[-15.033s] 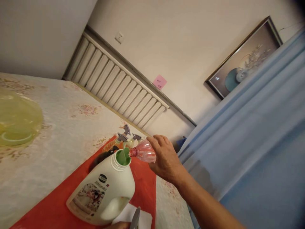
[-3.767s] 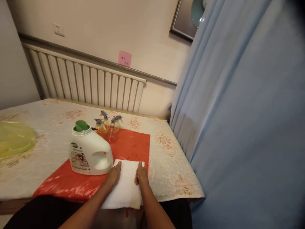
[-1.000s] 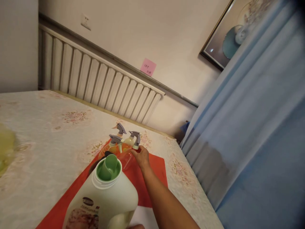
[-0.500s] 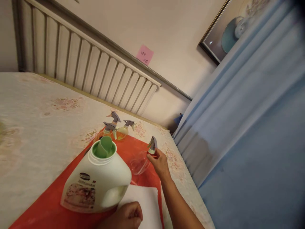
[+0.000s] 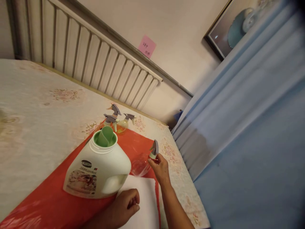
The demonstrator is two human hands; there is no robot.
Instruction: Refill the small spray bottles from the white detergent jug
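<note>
- Transparent round-bodied plastic spray bottle (image 5: 141, 166) with a grey trigger head (image 5: 155, 148) is the thing which we handle at this moment; it is over the red plastic sheet (image 5: 54, 187), just beside the big white plastic jug (image 5: 100, 162) with a printed label (image 5: 82, 182).
- Our right hand (image 5: 160, 167) holds this bottle, closed around its neck, below the trigger head. Whether the base stands on the sheet or hangs a little above it, we cannot tell.
- Our left hand (image 5: 128, 202) is loosely curled, with a narrow gap, and we see nothing in it; it is over the white flat rectangle of paper or cloth (image 5: 146, 194), near the jug.
- Three more spray bottles (image 5: 110, 119), with grey triggers too, are grouped behind the jug; of them we see best the one with yellowish body (image 5: 122, 126).
- As for progress, we judge so: the bottle is already in the grip, apart from this group, and its trigger head is on. In its body we cannot make out any liquid.
- Not yet done, in our judgement, is the release of the bottle. The jug has no cap on its mouth, where a green plastic cup (image 5: 106, 136) sits. What else is left, we cannot tell from this view.
</note>
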